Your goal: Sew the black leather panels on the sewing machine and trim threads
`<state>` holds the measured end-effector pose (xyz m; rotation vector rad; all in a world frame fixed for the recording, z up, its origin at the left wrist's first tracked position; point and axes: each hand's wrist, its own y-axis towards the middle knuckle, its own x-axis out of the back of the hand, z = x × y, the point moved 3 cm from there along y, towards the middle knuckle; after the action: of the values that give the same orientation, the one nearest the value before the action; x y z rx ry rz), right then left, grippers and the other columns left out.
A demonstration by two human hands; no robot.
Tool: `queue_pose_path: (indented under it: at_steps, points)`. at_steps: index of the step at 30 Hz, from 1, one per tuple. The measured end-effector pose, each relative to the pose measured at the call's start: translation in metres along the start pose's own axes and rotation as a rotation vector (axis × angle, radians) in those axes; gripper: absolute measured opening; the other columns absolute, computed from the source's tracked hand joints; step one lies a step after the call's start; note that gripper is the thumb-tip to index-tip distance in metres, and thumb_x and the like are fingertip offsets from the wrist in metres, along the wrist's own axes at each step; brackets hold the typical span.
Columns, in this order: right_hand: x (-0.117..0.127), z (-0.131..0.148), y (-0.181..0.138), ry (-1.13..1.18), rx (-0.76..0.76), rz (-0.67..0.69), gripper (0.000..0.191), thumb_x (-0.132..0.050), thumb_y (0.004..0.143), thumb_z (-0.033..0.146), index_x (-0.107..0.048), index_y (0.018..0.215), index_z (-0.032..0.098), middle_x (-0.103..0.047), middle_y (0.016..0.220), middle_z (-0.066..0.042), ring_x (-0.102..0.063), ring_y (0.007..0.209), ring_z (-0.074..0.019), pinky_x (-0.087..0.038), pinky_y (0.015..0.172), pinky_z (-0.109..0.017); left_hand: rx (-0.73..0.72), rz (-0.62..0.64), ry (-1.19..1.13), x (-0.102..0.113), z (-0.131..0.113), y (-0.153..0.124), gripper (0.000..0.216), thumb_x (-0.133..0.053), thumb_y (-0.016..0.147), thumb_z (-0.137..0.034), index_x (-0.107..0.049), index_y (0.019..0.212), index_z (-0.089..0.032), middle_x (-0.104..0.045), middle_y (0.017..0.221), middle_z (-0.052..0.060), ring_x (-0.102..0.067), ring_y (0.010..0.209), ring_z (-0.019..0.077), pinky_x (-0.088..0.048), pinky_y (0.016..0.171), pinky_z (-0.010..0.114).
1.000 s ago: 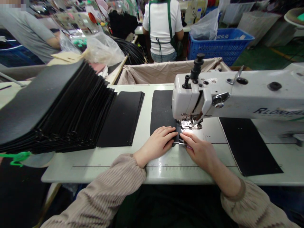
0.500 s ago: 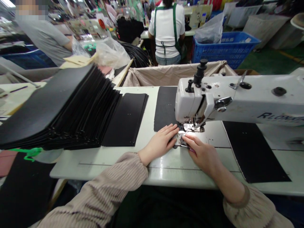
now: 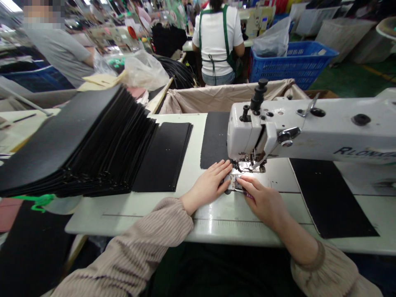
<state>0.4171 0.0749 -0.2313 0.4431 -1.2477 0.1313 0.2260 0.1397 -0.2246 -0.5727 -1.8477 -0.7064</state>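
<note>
My left hand [image 3: 212, 181] lies flat with its fingers stretched out. Its fingertips are at the near edge of a black panel [image 3: 213, 138] that runs under the head of the white sewing machine [image 3: 247, 132]. Beside it, my right hand [image 3: 262, 200] has its fingertips together at the small metal fitting [image 3: 233, 182] in front of the presser foot [image 3: 249, 166]. A bit of purple shows under its curled fingers; what that belongs to is hidden.
A tall stack of black panels [image 3: 77, 132] stands on the left, with a lower pile [image 3: 163, 156] beside it. Another black panel [image 3: 334, 198] lies on the right. Behind the table [image 3: 139, 210] are a fabric-lined bin [image 3: 201, 99], a blue crate [image 3: 293, 66] and co-workers.
The black panel under the machine has shifted slightly away from me. Both hands stay at nearly the same place.
</note>
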Motion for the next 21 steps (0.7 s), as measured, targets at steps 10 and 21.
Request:
queue_pose_path:
  at_steps: [10,21]
  points:
    - [0.0008,0.0003,0.0003,0.025,-0.002,0.01,0.049,-0.051,0.091,0.018,-0.053,0.139,0.026,-0.056,0.142,-0.005,-0.069,0.101,-0.021,-0.059,0.078,-0.032,-0.011,-0.019,0.01,-0.0005,-0.0022,0.0006,0.051,-0.044,0.1,-0.031,-0.038,0.149,-0.017,-0.036,0.157,0.007,-0.029,0.148,0.0219,-0.028,0.122,0.043]
    - [0.0005,0.0017,0.001,0.021,-0.014,0.006,0.046,-0.049,0.092,0.019,-0.053,0.138,0.026,-0.056,0.142,-0.004,-0.067,0.105,-0.0199,-0.056,0.077,-0.028,-0.024,-0.064,0.024,-0.0064,-0.0014,0.0,0.052,-0.042,0.101,-0.033,-0.037,0.15,-0.017,-0.034,0.158,0.01,-0.027,0.149,0.0217,-0.026,0.122,0.043]
